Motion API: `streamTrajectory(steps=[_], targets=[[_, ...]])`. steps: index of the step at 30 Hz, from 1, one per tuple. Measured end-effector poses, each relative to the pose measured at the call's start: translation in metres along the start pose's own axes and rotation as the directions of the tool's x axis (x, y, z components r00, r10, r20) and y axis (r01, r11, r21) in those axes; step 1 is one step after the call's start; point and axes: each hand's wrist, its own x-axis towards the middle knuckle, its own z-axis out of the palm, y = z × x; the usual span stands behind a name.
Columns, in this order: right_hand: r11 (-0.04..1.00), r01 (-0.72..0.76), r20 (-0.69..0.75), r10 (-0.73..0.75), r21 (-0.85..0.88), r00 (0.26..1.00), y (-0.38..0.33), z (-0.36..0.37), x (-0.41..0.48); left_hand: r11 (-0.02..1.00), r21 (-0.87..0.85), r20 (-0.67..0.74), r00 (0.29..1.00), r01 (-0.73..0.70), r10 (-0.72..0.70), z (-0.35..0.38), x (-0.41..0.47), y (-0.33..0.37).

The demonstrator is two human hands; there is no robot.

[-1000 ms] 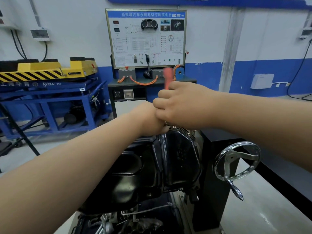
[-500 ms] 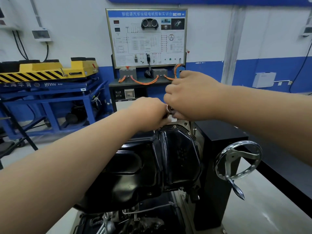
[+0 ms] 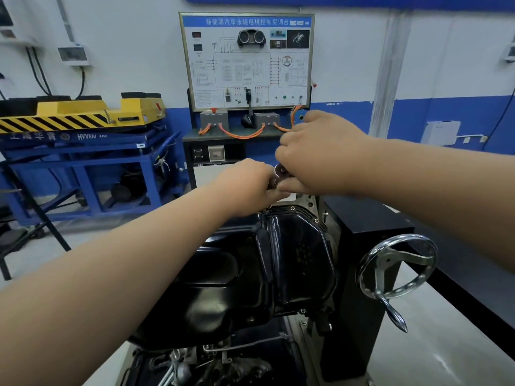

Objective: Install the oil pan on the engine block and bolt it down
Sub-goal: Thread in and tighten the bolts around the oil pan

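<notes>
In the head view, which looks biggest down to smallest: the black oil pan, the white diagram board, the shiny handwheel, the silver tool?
1. the oil pan
2. the white diagram board, though it stands farther away
3. the handwheel
4. the silver tool, only partly showing

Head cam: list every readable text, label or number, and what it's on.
"新能源汽车永磁电机控制实训台": training board header, white on blue.
"上海华育": lift stand beam.
"HVY…" then digits: same beam, further right, too blurred to be sure.
Small print and diagram labels on the board: too small to read.
</notes>
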Motion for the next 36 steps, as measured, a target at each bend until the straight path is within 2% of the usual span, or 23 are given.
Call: streamTrajectory(steps=[4, 5, 6, 8, 10, 11, 14, 16, 18, 21, 24, 25, 28, 29, 31, 33, 36], targets=[[0.931, -0.243, 0.185, 0.198, 0.273, 0.963, -0.009, 0.0, 0.005, 1.0, 0.008, 0.011, 1.0, 0.018, -0.019, 0.003, -0.001, 0.002], [0.945, -0.201, 0.173, 0.16, 0.258, 0.972, -0.007, -0.001, 0.006, 0.999, -0.041, -0.002, 1.0, 0.006, -0.006, 0.003, -0.002, 0.001], [0.976, -0.085, 0.079, 0.071, 0.198, 0.994, -0.002, 0.0, 0.007, 0.995, -0.102, -0.02, 1.0, -0.01, 0.008, 0.003, -0.003, -0.001], [0.988, 0.155, -0.073, -0.153, 0.024, 0.986, 0.007, -0.002, 0.005, 0.983, -0.182, -0.022, 1.0, -0.02, 0.016, 0.005, -0.006, -0.001], [0.97, 0.242, -0.117, -0.242, -0.01, 0.963, 0.011, -0.004, 0.004, 0.983, -0.183, -0.002, 1.0, -0.011, 0.011, 0.008, -0.006, 0.001], [0.971, 0.241, -0.11, -0.24, -0.009, 0.964, 0.008, -0.006, 0.005, 0.984, -0.179, -0.011, 1.0, -0.012, 0.01, 0.01, -0.006, 0.002], [0.995, 0.101, -0.06, -0.1, 0.014, 0.993, -0.008, -0.008, 0.009, 0.982, -0.183, -0.043, 0.998, 0.039, -0.048, 0.014, -0.006, 0.003], [0.981, -0.104, 0.018, 0.103, 0.164, 0.995, -0.018, -0.006, 0.01, 0.976, -0.175, -0.008, 0.991, 0.127, -0.13, 0.017, -0.004, 0.001], [0.926, -0.265, 0.075, 0.254, 0.268, 0.964, -0.024, -0.004, 0.01, 0.973, -0.141, -0.017, 0.982, 0.183, -0.187, 0.02, -0.002, 0.002], [0.925, -0.287, 0.058, 0.282, 0.25, 0.958, -0.024, -0.004, 0.011, 0.957, -0.094, -0.067, 0.958, 0.274, -0.28, 0.019, -0.002, 0.005], [0.945, -0.237, 0.084, 0.223, 0.226, 0.971, -0.016, -0.006, 0.013, 0.975, -0.101, -0.067, 0.977, 0.197, -0.204, 0.018, 0.0, 0.006], [0.966, -0.173, 0.091, 0.158, 0.191, 0.983, -0.013, -0.006, 0.013, 0.972, -0.149, -0.053, 0.98, 0.184, -0.194, 0.016, 0.0, 0.005], [0.992, 0.117, -0.029, -0.115, 0.049, 0.993, 0.001, -0.005, 0.009, 0.912, -0.364, 0.008, 0.98, 0.189, -0.2, 0.012, -0.001, 0.001], [0.986, 0.168, -0.045, -0.167, -0.001, 0.985, 0.005, -0.004, 0.008, 0.916, -0.361, 0.009, 0.983, 0.175, -0.185, 0.012, -0.002, 0.002], [0.987, 0.158, -0.023, -0.158, 0.004, 0.987, 0.007, -0.007, 0.007, 0.957, -0.247, -0.031, 0.986, 0.152, -0.165, 0.014, -0.001, 0.004], [0.996, 0.09, 0.018, -0.091, 0.017, 0.996, 0.004, -0.01, 0.01, 0.975, -0.142, -0.085, 0.979, 0.174, -0.187, 0.016, 0.0, 0.004], [0.996, -0.044, 0.099, 0.036, 0.082, 0.994, -0.001, -0.009, 0.011, 0.976, -0.069, -0.053, 0.976, 0.205, -0.209, 0.021, 0.0, 0.001]])
